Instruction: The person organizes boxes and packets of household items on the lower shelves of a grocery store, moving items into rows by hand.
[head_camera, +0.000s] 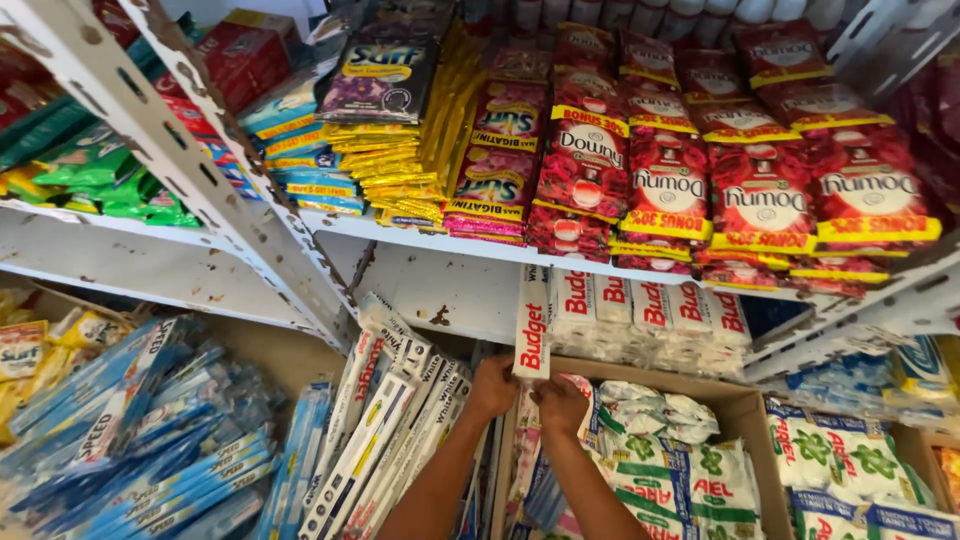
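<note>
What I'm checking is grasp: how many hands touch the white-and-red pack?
2: left hand at lower left of the pack, right hand at its bottom end; none seem hidden.

Top shelf is crammed with red sachet packs (760, 195), yellow strips (400, 165) beside them, green packets (100, 185) far left. Lower down, a tall white pack with red lettering (532, 325) stands upright, blue packs (140, 440) at left, white-green bags (700, 480) in a cardboard box (745, 410).

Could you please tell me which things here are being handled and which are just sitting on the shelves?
In hand:
- white-and-red bar pack, held upright by left hand and right hand

Just sitting:
- red sachets
- yellow sachets
- blue packs
- cardboard box
</note>
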